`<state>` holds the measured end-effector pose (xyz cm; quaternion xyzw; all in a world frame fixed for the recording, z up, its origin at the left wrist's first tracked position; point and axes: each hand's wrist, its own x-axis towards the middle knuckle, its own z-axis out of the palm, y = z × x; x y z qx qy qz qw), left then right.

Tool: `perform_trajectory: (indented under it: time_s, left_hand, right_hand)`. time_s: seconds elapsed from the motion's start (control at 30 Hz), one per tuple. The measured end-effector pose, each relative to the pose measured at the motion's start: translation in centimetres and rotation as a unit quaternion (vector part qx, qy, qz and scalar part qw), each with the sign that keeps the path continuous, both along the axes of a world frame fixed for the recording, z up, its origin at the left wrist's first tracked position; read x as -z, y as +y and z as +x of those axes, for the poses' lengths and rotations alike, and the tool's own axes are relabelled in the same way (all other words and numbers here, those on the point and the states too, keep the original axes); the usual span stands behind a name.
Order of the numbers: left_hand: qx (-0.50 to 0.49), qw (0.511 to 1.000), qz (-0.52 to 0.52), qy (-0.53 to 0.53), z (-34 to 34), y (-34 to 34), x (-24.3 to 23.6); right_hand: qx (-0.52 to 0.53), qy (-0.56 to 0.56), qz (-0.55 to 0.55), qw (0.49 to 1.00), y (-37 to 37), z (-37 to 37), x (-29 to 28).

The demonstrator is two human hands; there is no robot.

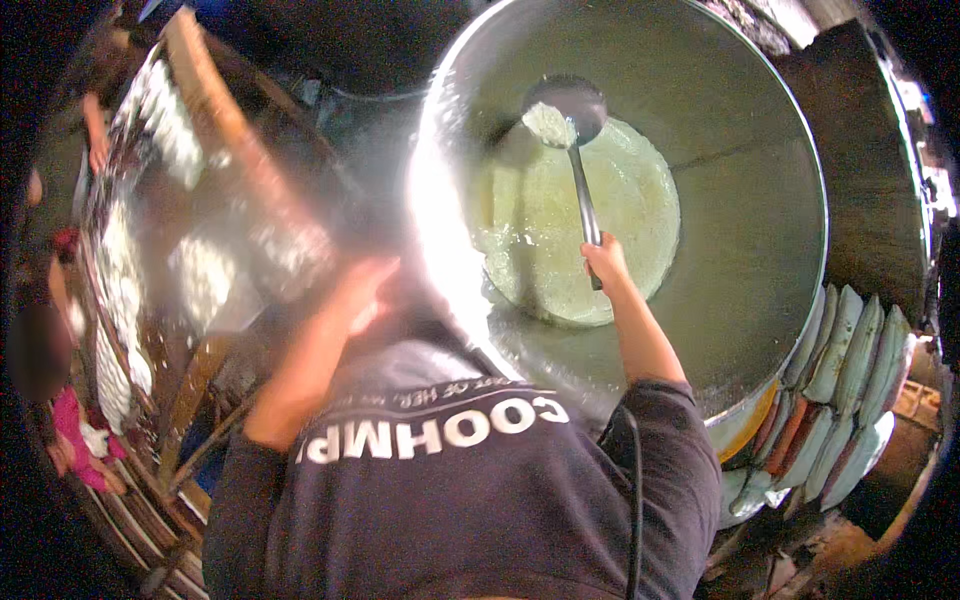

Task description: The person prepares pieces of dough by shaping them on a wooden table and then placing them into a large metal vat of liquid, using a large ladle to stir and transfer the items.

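Observation:
My right hand [607,262] is closed around the handle of a long metal ladle [585,195], held over a large deep metal pot [750,150]. A white, lumpy mass [550,125] sits at the left side of the ladle's dark round bowl [583,100]. Below it, pale yellow-green liquid [630,190] covers the pot's bottom. Outside the pot's left rim, my left hand [370,290] is raised near its bright edge. Motion blurs its fingers, and I cannot make out anything in them.
At left, a wooden-edged trough [225,115] bears white clumps [205,280] under haze. Beyond it, other people are partly visible, including one in pink [82,440]. Several filled pale sacks [850,350] are stacked by the pot's lower right. Another dark vessel [850,150] stands at far right.

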<state>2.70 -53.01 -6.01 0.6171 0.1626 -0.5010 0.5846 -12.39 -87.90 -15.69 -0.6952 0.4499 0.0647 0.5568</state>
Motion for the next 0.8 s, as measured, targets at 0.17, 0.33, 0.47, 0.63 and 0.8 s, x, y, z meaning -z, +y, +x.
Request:
perform_trajectory:
  time_s: [0.17,0.33,0.47,0.63,0.8]
  left_hand:
    - [-0.077,0.990,0.120,0.004,-1.8,1.6,2.0]
    - [-0.174,0.982,-0.016,0.068,-1.7,-2.6,-2.8]
    - [-0.188,0.974,0.076,0.099,-2.7,-4.8,-2.8]
    - [-0.067,0.980,0.159,0.098,-2.1,-3.7,-2.2]
    - [-0.077,0.994,0.079,0.025,-2.5,-4.5,-3.4]
  right_hand:
    - [0.195,0.124,0.091,0.969,-7.3,4.6,15.7]
    - [0.066,0.259,-0.049,0.962,-16.2,8.2,27.0]
    - [0.046,0.239,-0.126,0.962,-17.5,11.5,29.6]
    - [-0.025,0.144,-0.127,0.981,-14.2,11.5,35.2]
    - [0.023,0.028,0.058,0.998,-9.3,9.7,33.5]
